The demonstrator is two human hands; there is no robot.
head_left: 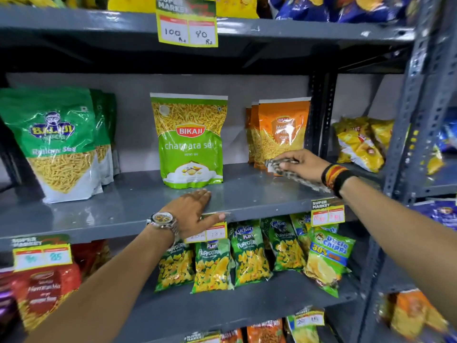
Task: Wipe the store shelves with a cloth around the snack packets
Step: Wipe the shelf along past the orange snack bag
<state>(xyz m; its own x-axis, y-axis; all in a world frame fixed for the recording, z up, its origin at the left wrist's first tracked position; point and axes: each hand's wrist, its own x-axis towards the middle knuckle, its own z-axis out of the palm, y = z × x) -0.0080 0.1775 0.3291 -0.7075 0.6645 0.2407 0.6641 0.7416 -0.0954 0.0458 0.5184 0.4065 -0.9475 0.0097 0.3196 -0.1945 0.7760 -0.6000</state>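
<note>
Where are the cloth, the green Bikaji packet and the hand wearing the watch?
cloth (273, 167): head view, crumpled end beyond the fingers.
green Bikaji packet (190, 142): head view, front panel.
left hand (193, 209): head view, back of hand.

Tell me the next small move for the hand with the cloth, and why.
Probably sweep the right hand with its patterned grey cloth leftward along the grey metal shelf. The cloth sits at the foot of the orange snack packets, and bare shelf lies open between them and the green Bikaji packet. The left hand rests flat on the shelf's front edge, steadying.
</note>
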